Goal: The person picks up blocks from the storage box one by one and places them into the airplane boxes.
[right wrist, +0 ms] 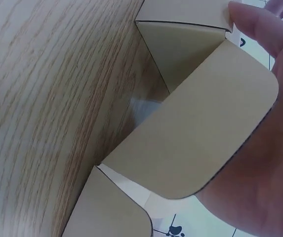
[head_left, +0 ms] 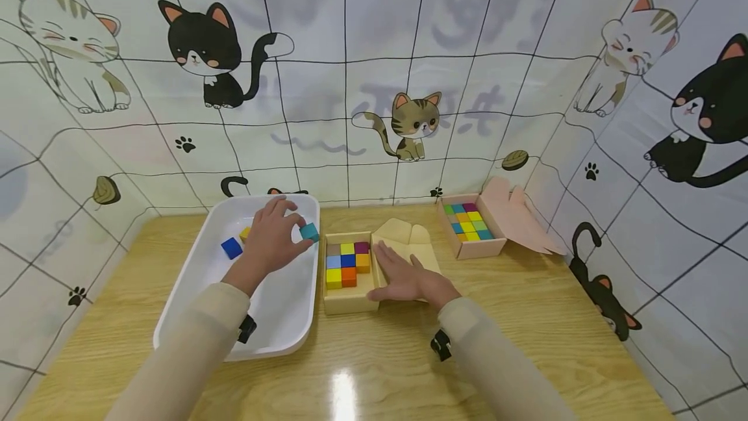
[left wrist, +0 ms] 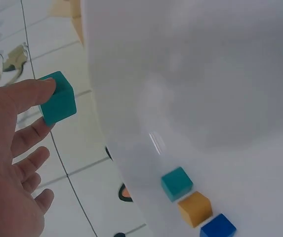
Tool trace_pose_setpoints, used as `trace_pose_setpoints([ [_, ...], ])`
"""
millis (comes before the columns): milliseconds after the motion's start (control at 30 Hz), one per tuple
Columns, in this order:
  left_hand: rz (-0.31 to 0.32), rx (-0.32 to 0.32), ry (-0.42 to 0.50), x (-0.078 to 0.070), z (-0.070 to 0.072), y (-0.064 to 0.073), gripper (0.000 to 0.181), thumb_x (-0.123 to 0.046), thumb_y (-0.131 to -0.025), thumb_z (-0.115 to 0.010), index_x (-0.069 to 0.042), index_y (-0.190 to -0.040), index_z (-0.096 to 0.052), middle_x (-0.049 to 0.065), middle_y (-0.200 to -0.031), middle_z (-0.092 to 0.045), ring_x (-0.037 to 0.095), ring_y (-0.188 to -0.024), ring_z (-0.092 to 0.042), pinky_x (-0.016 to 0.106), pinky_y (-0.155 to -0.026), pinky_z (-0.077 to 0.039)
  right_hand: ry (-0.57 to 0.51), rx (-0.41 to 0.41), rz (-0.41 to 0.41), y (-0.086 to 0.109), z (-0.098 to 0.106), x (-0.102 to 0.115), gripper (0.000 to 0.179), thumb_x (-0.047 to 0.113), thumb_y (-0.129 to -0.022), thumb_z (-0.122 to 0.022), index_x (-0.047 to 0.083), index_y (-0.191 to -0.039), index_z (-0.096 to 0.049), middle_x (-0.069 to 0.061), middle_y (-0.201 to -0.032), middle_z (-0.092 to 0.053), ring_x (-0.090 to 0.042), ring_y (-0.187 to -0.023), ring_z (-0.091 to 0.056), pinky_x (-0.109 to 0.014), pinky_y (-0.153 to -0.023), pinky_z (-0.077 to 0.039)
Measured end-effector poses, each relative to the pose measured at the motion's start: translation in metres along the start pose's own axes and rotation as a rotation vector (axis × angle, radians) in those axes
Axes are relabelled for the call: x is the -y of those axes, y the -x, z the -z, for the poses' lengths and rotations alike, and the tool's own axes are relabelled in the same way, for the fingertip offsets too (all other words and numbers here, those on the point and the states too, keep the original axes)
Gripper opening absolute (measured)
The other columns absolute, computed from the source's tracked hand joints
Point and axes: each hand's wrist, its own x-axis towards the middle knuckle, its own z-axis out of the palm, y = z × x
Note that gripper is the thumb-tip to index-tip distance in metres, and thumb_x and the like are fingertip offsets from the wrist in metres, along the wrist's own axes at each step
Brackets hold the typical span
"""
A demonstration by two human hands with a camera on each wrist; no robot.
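A teal cube is pinched between the thumb and fingers of my left hand, held over the right rim of the white tray. In the left wrist view, another teal cube, an orange-yellow cube and a blue cube lie in the tray. My right hand rests with extended fingers on the opened lid of a cream cardboard box. Inside that box, several coloured cubes sit in rows at the back and left. A lid flap hides part of the right hand in its wrist view.
A pink box filled with coloured cubes stands at the back right, its lid folded open to the right. The wooden table meets a cat-print sheet at the back and sides.
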Motion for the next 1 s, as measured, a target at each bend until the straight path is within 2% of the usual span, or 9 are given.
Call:
trace_pose_setpoints([
  [233,-0.085,0.032,0.027,-0.031,0.002,0.0,0.031,-0.04,-0.081,-0.075,-0.017,-0.102,-0.072,0.009,-0.137,-0.051,0.033,-0.144,-0.028,0.057,-0.117,-0.026,-0.027,0.011,-0.007,0.001,0.003,0.002,0.1,0.057,-0.086,-0.057,0.016,-0.158,0.0,-0.003,-0.166,0.005,-0.023,-0.154,0.002,-0.062,-0.121,-0.001],
  [400,-0.173,0.063,0.076,-0.054,-0.004,0.0,0.029,-0.035,-0.079,-0.076,-0.017,-0.101,-0.073,0.007,-0.134,-0.054,0.031,-0.141,-0.033,0.056,-0.115,-0.031,-0.045,0.009,0.002,0.002,0.003,0.002,0.1,0.056,-0.087,-0.058,0.015,-0.158,0.001,-0.005,-0.166,0.006,-0.026,-0.154,0.002,-0.064,-0.12,-0.001],
  [533,-0.221,0.111,0.068,-0.067,-0.013,0.0,0.031,-0.037,-0.079,-0.078,-0.018,-0.102,-0.074,0.006,-0.133,-0.056,0.029,-0.139,-0.035,0.053,-0.113,-0.035,-0.051,0.01,0.011,0.001,0.002,0.001,0.1,0.054,-0.088,-0.058,0.014,-0.157,0.003,-0.006,-0.166,0.006,-0.026,-0.154,0.003,-0.065,-0.119,-0.001],
  [700,-0.243,0.185,0.046,-0.076,-0.027,-0.004,0.033,-0.041,-0.076,-0.08,-0.02,-0.101,-0.075,0.004,-0.132,-0.056,0.027,-0.138,-0.036,0.051,-0.114,-0.034,-0.051,0.0,0.014,0.0,0.0,-0.001,0.102,0.055,-0.088,-0.059,0.014,-0.157,0.002,-0.005,-0.166,0.007,-0.026,-0.154,0.003,-0.066,-0.119,-0.002],
  [1000,-0.269,0.291,0.042,-0.079,-0.044,-0.009,0.03,-0.042,-0.076,-0.081,-0.021,-0.096,-0.076,0.004,-0.131,-0.056,0.027,-0.141,-0.033,0.054,-0.117,-0.028,-0.051,-0.009,0.027,-0.001,-0.001,-0.002,0.1,0.054,-0.089,-0.059,0.015,-0.157,0.003,-0.005,-0.165,0.008,-0.025,-0.154,0.003,-0.067,-0.118,-0.003],
])
